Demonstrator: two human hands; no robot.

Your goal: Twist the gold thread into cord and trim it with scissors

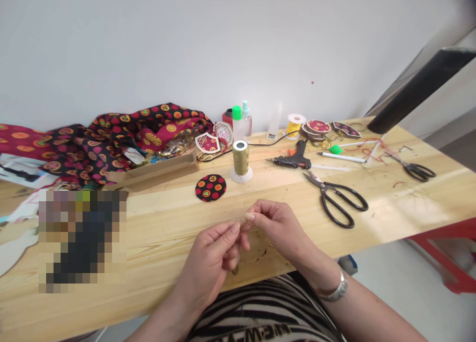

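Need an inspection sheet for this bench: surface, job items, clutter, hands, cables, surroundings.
Surface: wooden table, dark flecks near the hands; pixelated patch at left hides its contents.
Job's things: gold thread spool upright; round patterned piece flat beside it.
Clutter: glue gun on its side, large scissors, patterned cloth heaped at left.
Hands: left hand and right hand with fingers pinched close together; anything between too small to tell.
Cables: black cord behind the spool.
Surroundings: pale wall behind, red furniture at right.
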